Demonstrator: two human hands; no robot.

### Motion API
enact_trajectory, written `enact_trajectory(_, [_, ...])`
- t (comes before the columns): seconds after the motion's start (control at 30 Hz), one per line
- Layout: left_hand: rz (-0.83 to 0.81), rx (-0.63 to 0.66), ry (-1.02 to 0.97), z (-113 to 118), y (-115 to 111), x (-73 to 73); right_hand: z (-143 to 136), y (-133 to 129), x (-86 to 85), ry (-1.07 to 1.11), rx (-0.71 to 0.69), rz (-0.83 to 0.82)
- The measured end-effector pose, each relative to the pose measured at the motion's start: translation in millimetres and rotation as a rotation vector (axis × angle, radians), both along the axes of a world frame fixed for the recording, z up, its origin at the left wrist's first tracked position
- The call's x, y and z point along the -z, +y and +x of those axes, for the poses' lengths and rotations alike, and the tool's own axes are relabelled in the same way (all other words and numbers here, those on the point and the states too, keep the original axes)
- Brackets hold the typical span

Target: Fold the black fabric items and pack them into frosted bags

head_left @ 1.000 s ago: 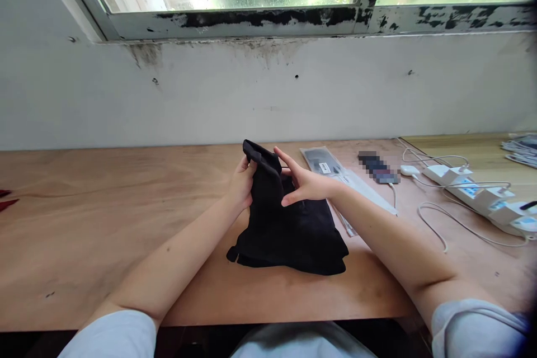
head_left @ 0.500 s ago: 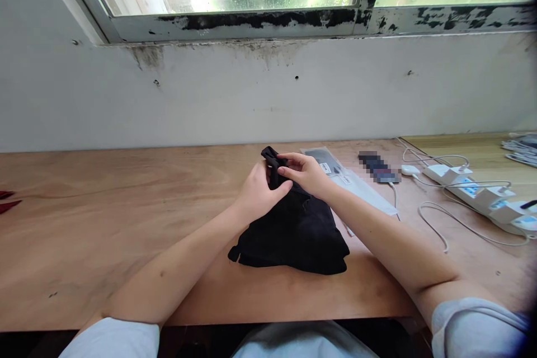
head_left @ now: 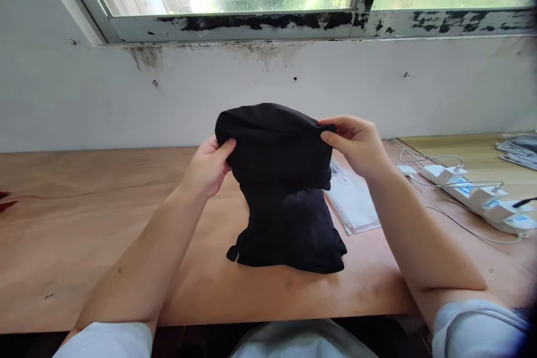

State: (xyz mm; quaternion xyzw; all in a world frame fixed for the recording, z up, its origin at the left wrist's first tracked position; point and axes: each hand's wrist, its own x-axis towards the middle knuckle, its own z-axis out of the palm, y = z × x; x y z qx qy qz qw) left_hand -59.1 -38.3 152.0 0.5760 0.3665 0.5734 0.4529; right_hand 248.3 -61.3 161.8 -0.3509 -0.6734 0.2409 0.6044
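Observation:
A piece of black cloth (head_left: 285, 156), possibly a folded garment, is stretched between my two hands, its upper part raised off the table. The lower part (head_left: 289, 240) lies on the wood near the front edge. My left hand (head_left: 210, 165) pinches the upper left side, thumb in front and fingers behind the fabric. At the upper right corner, my right hand (head_left: 354, 140) grips the cloth between thumb and fingertips. Which kind of garment it is, I cannot tell.
White plastic packaging (head_left: 356, 207) lies right of the cloth, partly behind my right arm. Farther right are a white power strip (head_left: 478, 196) with plugs and cables, and a grey stack (head_left: 520, 150). Something red (head_left: 6, 204) sits at the left edge. The wall (head_left: 184, 106) rises behind the wooden table (head_left: 104, 224).
My hands have moved apart, left and right, spreading the bunched upper part of the cloth wide and lifting it. The lower part has stayed on the table.

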Motion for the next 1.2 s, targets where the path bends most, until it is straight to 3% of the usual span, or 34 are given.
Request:
enact_trajectory(0.2, [-0.079, 0.056, -0.043, -16, -32, -34.2, 10, -44, -28.4, 0.041, -0.029, 0.026])
enact_trajectory(0.33, [-0.107, 0.098, -0.052, -14, -29, -33.5, 19, -45, -32.3, 0.036, -0.060, -0.064])
enact_trajectory(0.43, [-0.107, 0.108, -0.027, -11, 2, -5.6, 28, -24, -19.5, -0.088, -0.102, -0.252])
enact_trajectory(0.53, [-0.155, 0.045, 0.171, -5, 39, 39.1, 35, 12, 9.5, -0.381, -0.114, -0.501])
enact_trajectory(0.6, [-0.109, -0.146, 0.455, 1, 53, 66.9, 39, 38, 33.4, -0.642, 0.011, -0.624])
enact_trajectory(0.67, [0.044, -0.187, 0.751, 8, 55, 86.8, 43, 60, 56.2, -0.937, 0.252, -0.620])
enact_trajectory(0.73, [0.200, -0.080, 0.963, 17, 46, 98.7, 51, 77, 75.8, -1.097, 0.443, -0.622])
enact_trajectory(0.8, [0.313, 0.115, 1.108, 25, 33, 106.7, 62, 89, 92.2, -1.121, 0.553, -0.663])
enact_trajectory(0.9, [0.287, 0.321, 1.291, 34, 19, 121.7, 82, 99, 112.9, -1.130, 0.636, -0.783])
enact_trajectory(0.97, [0.208, 0.343, 1.382, 38, 16, 134.6, 93, 105, 124.6, -1.134, 0.628, -0.857])
enact_trajectory(1.07, [0.188, 0.279, 1.418, 41, 16, 148.9, 102, 113, 137.5, -1.109, 0.610, -0.874])
enact_trajectory(1.2, [0.164, 0.280, 1.427, 40, 11, 142.8, 106, 120, 146.6, -1.068, 0.602, -0.869])
